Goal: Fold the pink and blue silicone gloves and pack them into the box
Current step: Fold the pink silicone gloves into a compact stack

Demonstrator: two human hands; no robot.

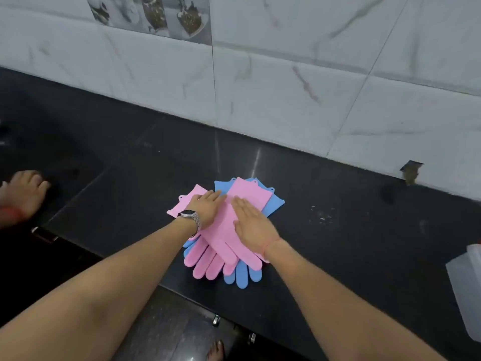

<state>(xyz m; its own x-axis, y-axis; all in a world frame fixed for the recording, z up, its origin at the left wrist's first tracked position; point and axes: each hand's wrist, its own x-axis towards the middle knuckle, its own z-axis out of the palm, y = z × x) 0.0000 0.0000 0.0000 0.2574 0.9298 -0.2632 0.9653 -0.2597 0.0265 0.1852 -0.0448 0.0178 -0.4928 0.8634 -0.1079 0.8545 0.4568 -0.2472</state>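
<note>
With the left hand (208, 208) and right hand (253, 225) pressed flat, fingers straight, on the fanned pink gloves (223, 230) over blue gloves (273, 201) mid-counter (338, 256), springy silicone may slip askew when folded.

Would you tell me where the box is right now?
The translucent box sits at the head view's right edge on the black counter, right of the gloves.
</note>
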